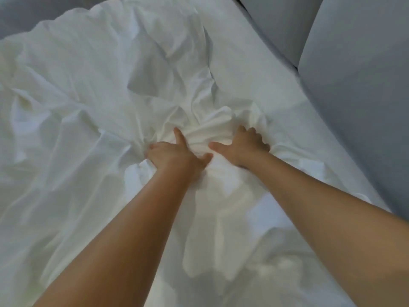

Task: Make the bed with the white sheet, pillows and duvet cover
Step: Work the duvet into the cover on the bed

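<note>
Bunching duvet cover [110, 85] between both hands' grip.

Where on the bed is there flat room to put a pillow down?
Smooth white sheet lies flat between the crumpled white duvet cover and grey padded headboard. Crowded centre: left hand and right hand bunch fabric.
</note>
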{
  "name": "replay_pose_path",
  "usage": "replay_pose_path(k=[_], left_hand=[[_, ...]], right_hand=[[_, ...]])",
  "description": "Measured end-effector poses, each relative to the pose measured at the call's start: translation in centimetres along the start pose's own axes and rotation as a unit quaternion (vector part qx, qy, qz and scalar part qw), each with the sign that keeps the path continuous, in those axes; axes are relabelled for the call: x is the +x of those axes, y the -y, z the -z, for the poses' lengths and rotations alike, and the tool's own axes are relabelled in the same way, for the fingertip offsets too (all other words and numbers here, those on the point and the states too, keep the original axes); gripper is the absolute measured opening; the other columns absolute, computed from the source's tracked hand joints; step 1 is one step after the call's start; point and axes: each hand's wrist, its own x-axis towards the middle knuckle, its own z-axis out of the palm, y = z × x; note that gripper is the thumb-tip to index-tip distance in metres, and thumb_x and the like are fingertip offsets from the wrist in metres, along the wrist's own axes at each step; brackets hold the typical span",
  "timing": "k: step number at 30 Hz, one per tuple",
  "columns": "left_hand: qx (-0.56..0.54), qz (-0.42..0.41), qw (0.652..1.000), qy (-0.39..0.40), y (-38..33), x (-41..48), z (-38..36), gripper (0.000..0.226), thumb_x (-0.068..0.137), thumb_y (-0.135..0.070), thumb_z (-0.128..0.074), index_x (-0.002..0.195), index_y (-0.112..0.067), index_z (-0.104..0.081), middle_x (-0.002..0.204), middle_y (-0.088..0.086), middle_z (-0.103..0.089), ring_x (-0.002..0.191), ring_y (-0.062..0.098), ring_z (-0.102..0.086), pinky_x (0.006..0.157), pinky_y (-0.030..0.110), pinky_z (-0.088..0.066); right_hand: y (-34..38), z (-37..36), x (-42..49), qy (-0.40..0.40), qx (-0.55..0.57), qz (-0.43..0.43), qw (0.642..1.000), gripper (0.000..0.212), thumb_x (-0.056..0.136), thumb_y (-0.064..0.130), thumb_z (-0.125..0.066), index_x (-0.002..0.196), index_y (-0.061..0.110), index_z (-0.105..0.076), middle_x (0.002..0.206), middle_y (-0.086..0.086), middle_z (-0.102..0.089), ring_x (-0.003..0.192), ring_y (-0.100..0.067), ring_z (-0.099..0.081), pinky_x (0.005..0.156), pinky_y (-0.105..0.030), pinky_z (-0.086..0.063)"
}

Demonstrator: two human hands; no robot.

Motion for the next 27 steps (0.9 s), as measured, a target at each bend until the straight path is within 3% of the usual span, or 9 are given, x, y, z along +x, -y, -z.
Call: replay_pose_path(k=[4, 7, 10, 13, 19, 22, 25, 26, 27], left_hand=[[0.079, -0.106, 0.991, 0.002, 1.2, 2.9, 2.9, 0.108, 0.070, -0.090, -0.019, 0.150, -0.018, -0.015, 0.151, 0.006, -0.034, 0.133, 0.029, -0.039, 0.102, 0.040, -0.032], [0.019, -0.091, 0.994, -0.055, 2.2, 3.2, 2.5, 0.087, 0.078, -0.082, -0.016, 0.141, -0.025, -0.034, 0.138, 0.010, -0.047, 0.124, 0.030, -0.047, 0.093, 0.041, -0.034], [-0.153, -0.027, 0.977, -0.148, 2.8, 2.7, -0.2, 0.061, 0.088, -0.061, -0.030, 0.130, -0.019, -0.042, 0.125, 0.018, -0.050, 0.117, 0.035, -0.046, 0.093, 0.044, -0.033], [-0.310, 0.009, 0.924, -0.223, 3.0, 1.8, -3.2, 0.056, 0.085, -0.055, -0.047, 0.121, -0.012, -0.043, 0.111, 0.015, -0.059, 0.105, 0.037, -0.055, 0.080, 0.039, -0.039], [-0.403, -0.006, 0.894, -0.193, 3.4, 1.8, -3.9, 0.021, 0.094, -0.036, -0.045, 0.096, -0.015, -0.041, 0.079, 0.001, -0.051, 0.092, 0.032, -0.057, 0.070, 0.030, -0.031], [-0.429, -0.048, 0.859, -0.275, 3.1, 0.7, -0.7, 0.023, 0.097, -0.034, -0.042, 0.086, -0.015, -0.045, 0.080, 0.005, -0.058, 0.090, 0.031, -0.057, 0.066, 0.028, -0.027], [-0.538, -0.170, 0.689, -0.455, 0.2, 0.2, 4.9, 0.014, 0.087, -0.035, -0.048, 0.076, -0.030, -0.042, 0.060, -0.013, -0.051, 0.062, 0.004, -0.053, 0.056, 0.022, -0.031], [-0.535, -0.203, 0.677, -0.464, -1.4, 0.6, 5.4, 0.006, 0.084, -0.034, -0.049, 0.081, -0.031, -0.045, 0.063, -0.015, -0.053, 0.065, 0.003, -0.054, 0.059, 0.023, -0.036], [-0.497, -0.212, 0.719, -0.437, -3.0, 0.7, 5.0, 0.010, 0.084, -0.033, -0.049, 0.092, -0.028, -0.051, 0.074, -0.014, -0.057, 0.077, 0.011, -0.058, 0.068, 0.029, -0.039]], right_hand=[[2.5, -0.2, 1.5, 0.026, 0.118, 0.064, 0.991, 0.087, 0.073, 0.080, -0.046, 0.127, 0.012, -0.050, 0.120, -0.008, -0.061, 0.098, -0.025, -0.057, 0.079, -0.034, -0.041], [3.4, 0.1, 2.1, 0.092, 0.148, 0.041, 0.984, 0.085, 0.071, 0.080, -0.051, 0.121, 0.011, -0.054, 0.105, -0.006, -0.065, 0.084, -0.022, -0.058, 0.073, -0.032, -0.044], [3.3, -0.4, 1.6, 0.159, 0.165, 0.060, 0.972, 0.086, 0.074, 0.070, -0.061, 0.133, 0.009, -0.047, 0.122, -0.009, -0.060, 0.100, -0.023, -0.058, 0.082, -0.030, -0.044], [3.1, -0.8, 0.8, 0.114, 0.155, 0.143, 0.971, 0.071, 0.082, 0.052, -0.065, 0.137, 0.012, -0.043, 0.134, -0.007, -0.053, 0.111, -0.020, -0.051, 0.084, -0.025, -0.036], [5.2, -1.3, -1.3, 0.096, 0.021, 0.187, 0.977, 0.047, 0.099, 0.040, -0.040, 0.137, 0.011, -0.039, 0.135, -0.012, -0.051, 0.121, -0.030, -0.050, 0.093, -0.034, -0.038], [5.7, 2.4, -2.6, -0.048, 0.053, 0.227, 0.971, 0.039, 0.098, 0.045, -0.036, 0.108, 0.014, -0.057, 0.112, -0.018, -0.063, 0.102, -0.035, -0.060, 0.076, -0.035, -0.040], [2.3, 7.6, -2.0, -0.324, 0.174, 0.246, 0.897, 0.036, 0.088, 0.053, -0.039, 0.076, 0.021, -0.050, 0.075, -0.015, -0.064, 0.073, -0.037, -0.061, 0.061, -0.032, -0.034], [0.7, 7.8, -1.5, -0.351, 0.167, 0.213, 0.896, 0.036, 0.090, 0.052, -0.038, 0.078, 0.020, -0.047, 0.074, -0.016, -0.063, 0.072, -0.038, -0.060, 0.061, -0.033, -0.033], [-0.7, 6.8, -0.8, -0.340, 0.136, 0.158, 0.917, 0.036, 0.093, 0.049, -0.039, 0.082, 0.016, -0.047, 0.079, -0.019, -0.064, 0.076, -0.040, -0.060, 0.062, -0.034, -0.033]])
